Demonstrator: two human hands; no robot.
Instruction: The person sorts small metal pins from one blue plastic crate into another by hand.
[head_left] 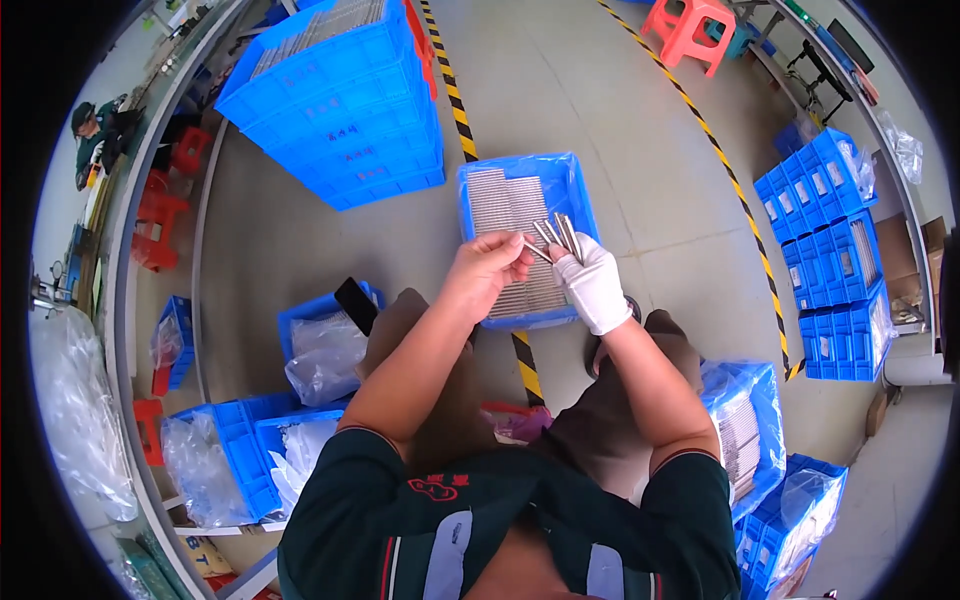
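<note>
Before me on the floor is a blue plastic crate (585, 205), lined with clear film and filled with rows of thin silvery metal rods (490, 205). Above it, my gloved right hand (595, 285) is closed round several loose metal rods (565, 235) that fan out from the fingers. The bare left hand (490, 268) pinches the end of one metal rod (538, 252), which slants across toward the glove. A white glove covers the right hand up to the wrist; its fingertips are partly hidden by the rods.
Tall stacked blue crates (340, 130) stand ahead at left. At my right side is a lined crate of rods (740, 445); more stacked crates (825, 250) are farther right. A black phone (357, 305) rests by my left knee near bagged crates. Striped tape (455, 100) marks the floor.
</note>
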